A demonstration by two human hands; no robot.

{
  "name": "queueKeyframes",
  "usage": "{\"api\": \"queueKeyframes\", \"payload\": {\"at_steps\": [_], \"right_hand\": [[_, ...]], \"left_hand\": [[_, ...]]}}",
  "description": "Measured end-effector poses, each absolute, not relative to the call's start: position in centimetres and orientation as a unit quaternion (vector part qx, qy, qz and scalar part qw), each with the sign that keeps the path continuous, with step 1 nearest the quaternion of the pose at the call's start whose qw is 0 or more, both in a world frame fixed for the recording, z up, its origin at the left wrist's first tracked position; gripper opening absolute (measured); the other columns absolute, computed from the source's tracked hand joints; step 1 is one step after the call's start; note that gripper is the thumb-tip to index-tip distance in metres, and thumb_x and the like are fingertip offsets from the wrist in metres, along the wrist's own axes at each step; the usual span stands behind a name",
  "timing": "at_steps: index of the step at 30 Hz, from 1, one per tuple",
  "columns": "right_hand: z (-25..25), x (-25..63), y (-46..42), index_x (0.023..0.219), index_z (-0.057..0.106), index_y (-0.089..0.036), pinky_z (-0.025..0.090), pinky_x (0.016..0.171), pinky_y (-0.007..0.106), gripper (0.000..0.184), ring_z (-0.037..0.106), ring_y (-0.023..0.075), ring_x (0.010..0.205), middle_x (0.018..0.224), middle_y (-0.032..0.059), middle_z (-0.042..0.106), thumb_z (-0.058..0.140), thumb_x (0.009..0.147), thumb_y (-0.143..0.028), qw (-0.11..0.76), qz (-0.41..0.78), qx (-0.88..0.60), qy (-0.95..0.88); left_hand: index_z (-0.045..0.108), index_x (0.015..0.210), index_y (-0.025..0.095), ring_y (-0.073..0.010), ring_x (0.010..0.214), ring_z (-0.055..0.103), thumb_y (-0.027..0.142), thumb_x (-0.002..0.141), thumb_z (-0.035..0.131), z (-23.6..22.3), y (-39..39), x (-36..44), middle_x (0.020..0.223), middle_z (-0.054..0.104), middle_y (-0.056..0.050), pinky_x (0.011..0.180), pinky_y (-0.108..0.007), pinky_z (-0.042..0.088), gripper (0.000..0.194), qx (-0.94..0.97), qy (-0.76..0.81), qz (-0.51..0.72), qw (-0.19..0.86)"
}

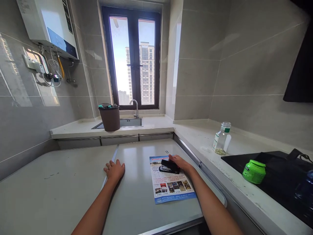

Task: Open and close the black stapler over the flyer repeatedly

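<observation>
A black stapler [169,166] rests over the upper part of a printed flyer [171,182] with a blue border, and its jaws point left. My right hand [179,162] grips the stapler from its right end; some fingers are hidden behind it. Flat on the white table [137,195], near the seam between two panels, lies my left hand [114,170] with its fingers spread and nothing in it. Two small dark slivers [167,151] lie just beyond the flyer's top edge.
A brown bin [109,118] stands by the sink [132,122] under the window. On the right-hand counter [195,133] are a glass bottle [222,138], a green jar [254,171] and a black bag [286,169]. A water heater [49,26] hangs at upper left.
</observation>
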State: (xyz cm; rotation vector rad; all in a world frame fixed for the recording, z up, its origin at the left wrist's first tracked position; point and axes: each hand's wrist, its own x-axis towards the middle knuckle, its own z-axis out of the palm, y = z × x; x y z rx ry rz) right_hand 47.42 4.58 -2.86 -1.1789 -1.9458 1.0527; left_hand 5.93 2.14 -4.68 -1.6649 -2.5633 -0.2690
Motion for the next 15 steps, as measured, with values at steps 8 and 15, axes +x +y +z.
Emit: {"api": "queueKeyframes", "payload": {"at_steps": [8,15], "right_hand": [[-4.8,47.5,6.6,0.060,0.057,-0.019,0.034,0.049,0.026,0.070,0.043,0.0130,0.044,0.048,-0.0010,0.049,0.045,0.079,-0.085,0.477,0.286,-0.532,-0.638],[-5.7,46.9,7.0,0.062,0.057,-0.019,0.030,0.048,0.025,0.067,0.039,0.0120,0.043,0.050,-0.0022,0.048,0.046,0.078,-0.083,0.493,0.347,-0.506,-0.617]], "left_hand": [[0.053,0.141,0.013,-0.0497,0.143,0.031,0.046,0.096,0.036,-4.9,2.4,6.1,0.153,0.037,-0.030,0.109,-0.062,0.022,0.058,-0.529,-0.844,-0.076,0.048],[0.052,0.144,0.015,-0.0495,0.143,0.031,0.047,0.096,0.037,-5.4,2.8,5.9,0.154,0.037,-0.030,0.109,-0.063,0.021,0.059,-0.527,-0.845,-0.078,0.050]]}}
